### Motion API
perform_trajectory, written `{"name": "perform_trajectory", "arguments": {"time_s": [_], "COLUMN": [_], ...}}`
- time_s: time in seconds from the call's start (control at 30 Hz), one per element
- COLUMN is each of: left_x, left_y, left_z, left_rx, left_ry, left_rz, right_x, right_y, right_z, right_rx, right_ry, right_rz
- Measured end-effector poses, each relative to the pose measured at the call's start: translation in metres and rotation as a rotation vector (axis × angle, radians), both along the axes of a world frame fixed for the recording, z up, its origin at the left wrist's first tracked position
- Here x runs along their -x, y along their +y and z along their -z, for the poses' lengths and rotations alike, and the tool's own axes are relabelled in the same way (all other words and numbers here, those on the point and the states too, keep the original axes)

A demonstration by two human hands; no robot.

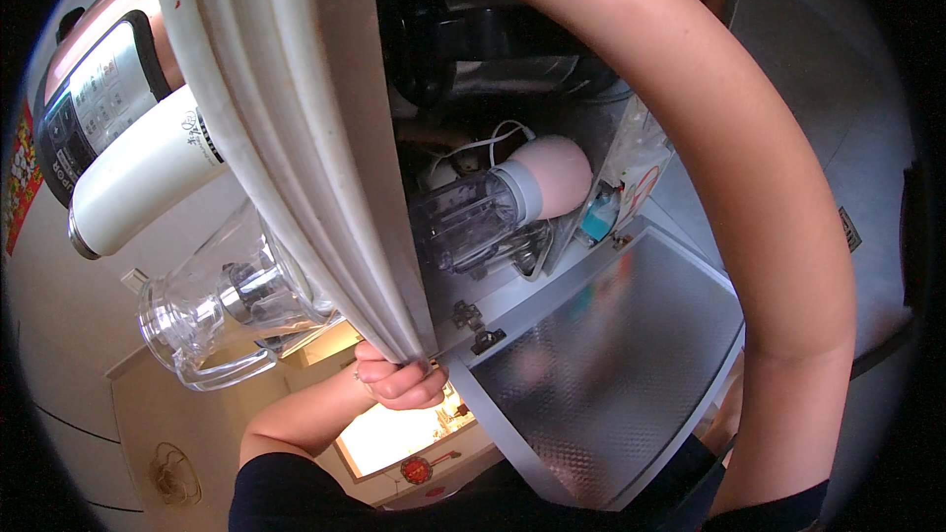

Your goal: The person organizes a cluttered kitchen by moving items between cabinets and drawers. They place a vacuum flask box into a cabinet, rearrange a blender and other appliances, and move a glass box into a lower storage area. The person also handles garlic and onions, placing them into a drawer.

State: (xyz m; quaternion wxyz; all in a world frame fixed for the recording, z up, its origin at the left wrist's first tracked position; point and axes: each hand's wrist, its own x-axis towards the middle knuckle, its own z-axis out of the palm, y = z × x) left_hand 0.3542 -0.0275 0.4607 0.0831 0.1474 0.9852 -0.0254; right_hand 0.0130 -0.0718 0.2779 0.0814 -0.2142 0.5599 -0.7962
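Observation:
My left hand has its fingers curled over the edge of the white countertop, which fills the upper left, seen sideways. From the lower right my right forearm arches up to the top edge, and its hand is out of view. Between the two arms stands an open cabinet. Inside it lies a small blender with a pink base, a clear ribbed cup and a white cord. Deeper in, a glossy black object is too dark to identify.
The cabinet door, of textured glass, hangs open on metal hinges. On the countertop stand a glass jug, a white cylindrical object and a pink Supor cooker. A teal packet sits by the cabinet's side.

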Motion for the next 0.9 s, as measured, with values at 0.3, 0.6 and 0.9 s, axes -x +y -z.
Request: {"name": "perform_trajectory", "arguments": {"time_s": [0.3,0.6,0.9], "left_x": [-0.011,0.008,-0.002], "left_y": [0.000,-0.001,-0.004], "left_z": [0.002,0.002,0.000], "left_rx": [0.024,-0.075,-0.063], "left_ry": [0.030,-0.005,-0.017], "left_rz": [0.026,-0.034,-0.023], "right_x": [-0.008,0.008,0.010], "right_y": [-0.020,-0.034,-0.006], "right_z": [-0.001,-0.013,-0.011], "right_rx": [-0.237,-0.342,-0.259], "right_ry": [0.032,0.028,0.043], "right_rz": [-0.113,-0.235,-0.249]}}
